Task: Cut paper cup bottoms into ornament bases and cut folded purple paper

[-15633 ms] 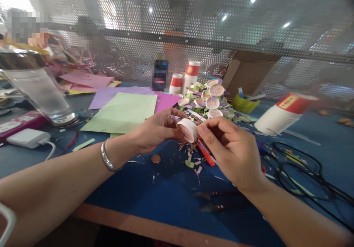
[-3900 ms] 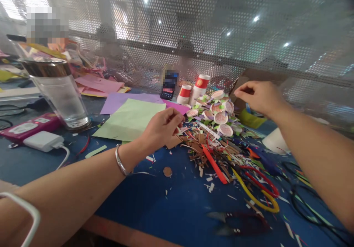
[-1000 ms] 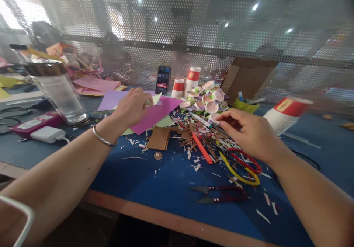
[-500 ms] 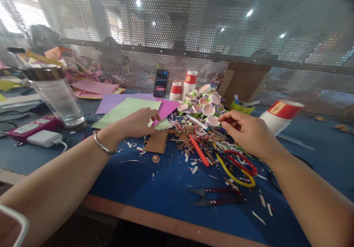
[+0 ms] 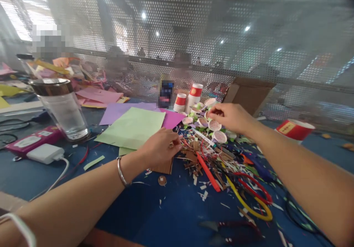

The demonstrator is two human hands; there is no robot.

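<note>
My left hand (image 5: 162, 148) hovers over the near side of the scrap heap, fingers loosely bent and apart, with nothing visible in them. Part of a brown cardboard piece (image 5: 165, 167) shows beneath it. My right hand (image 5: 231, 117) reaches over the pile of small round paper cup bottoms (image 5: 215, 125), which have green and purple paper bits among them. Its fingers are curled together at the pile's upper part; whatever they grip there is hidden. Left of the pile, a light green paper sheet (image 5: 132, 127) overlaps a purple sheet (image 5: 113, 112) and a magenta sheet (image 5: 173, 118).
Red-handled and yellow-handled tools (image 5: 253, 202), a red pen-like stick (image 5: 207, 173) and dark thread snips (image 5: 229, 230) lie in front. A glass water bottle (image 5: 65, 110) and white charger (image 5: 45, 153) stand left. Paper cups (image 5: 295, 130) are at right, cardboard (image 5: 249, 96) behind.
My right hand has moved forward and left, from beside the pile to its upper part. My left hand has shifted right, off the paper sheets toward the scraps. The view has tilted slightly up.
</note>
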